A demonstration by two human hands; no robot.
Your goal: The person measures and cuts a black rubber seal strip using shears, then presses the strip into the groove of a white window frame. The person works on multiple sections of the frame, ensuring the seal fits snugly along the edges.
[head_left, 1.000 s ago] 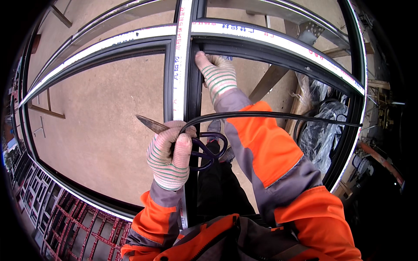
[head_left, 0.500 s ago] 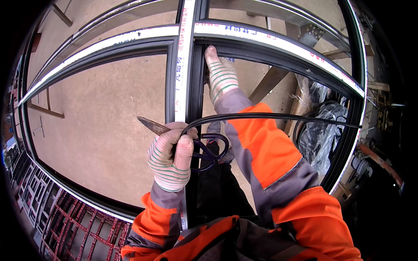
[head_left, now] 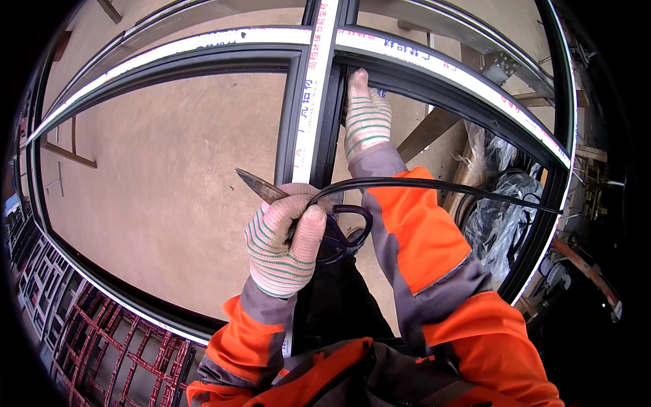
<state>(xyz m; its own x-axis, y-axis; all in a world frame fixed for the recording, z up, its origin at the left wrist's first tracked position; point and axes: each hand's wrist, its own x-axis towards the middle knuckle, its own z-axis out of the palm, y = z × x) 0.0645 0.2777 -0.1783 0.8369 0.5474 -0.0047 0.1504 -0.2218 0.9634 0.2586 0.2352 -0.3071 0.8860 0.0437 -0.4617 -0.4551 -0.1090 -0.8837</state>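
Note:
My left hand (head_left: 281,254), in a striped knit glove, is closed round a pair of scissors (head_left: 261,186). Their blades stick out to the left and their dark looped handles to the right. The same hand pinches a black rubber sealing strip (head_left: 420,182), which arcs rightward over my right forearm to the frame's right side. My right hand (head_left: 367,119), gloved alike, presses a stretched digit into the inner corner of a dark metal window frame (head_left: 327,129), beside its middle upright. Its other fingers are partly hidden. White printed protective tape (head_left: 310,115) covers the frame's bars.
The frame spreads around both arms, with brown floor (head_left: 169,183) showing through its openings. Crumpled clear plastic (head_left: 505,210) lies below on the right. Dark red metal lattice (head_left: 122,346) stands at the lower left. A metal support beam (head_left: 434,129) runs under the frame.
The frame and both hands appear slightly farther right in the picture. My left hand keeps the scissors and the strip. My right hand stays at the same inner corner.

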